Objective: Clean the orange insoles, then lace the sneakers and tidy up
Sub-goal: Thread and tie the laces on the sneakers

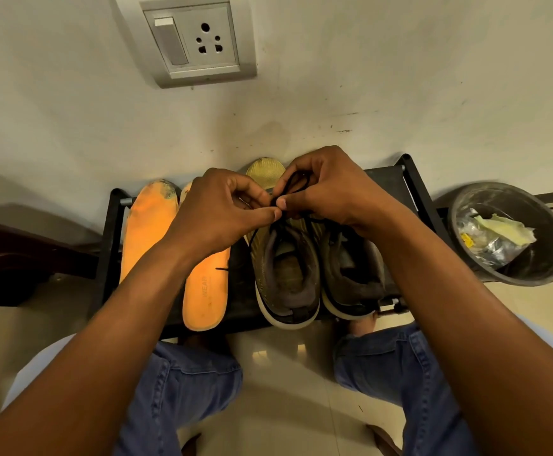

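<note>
Two olive-yellow sneakers stand side by side on a low black rack (387, 179), toes to the wall: the left sneaker (286, 274) and the right sneaker (350, 274). Both hands work a black lace (296, 182) above the left sneaker's tongue. My left hand (222, 212) pinches the lace between thumb and fingers. My right hand (327, 189) pinches a loop of the same lace just beside it. Two orange insoles lie on the rack's left part: the far insole (146, 232) with a dirty toe, and the near insole (206, 297), partly under my left wrist.
A dark round bin (511, 235) with crumpled wrappers stands on the floor right of the rack. A wall socket (196, 41) is on the wall above. A dark wooden piece of furniture (12, 258) sits at the left. My knees in blue jeans are below the rack.
</note>
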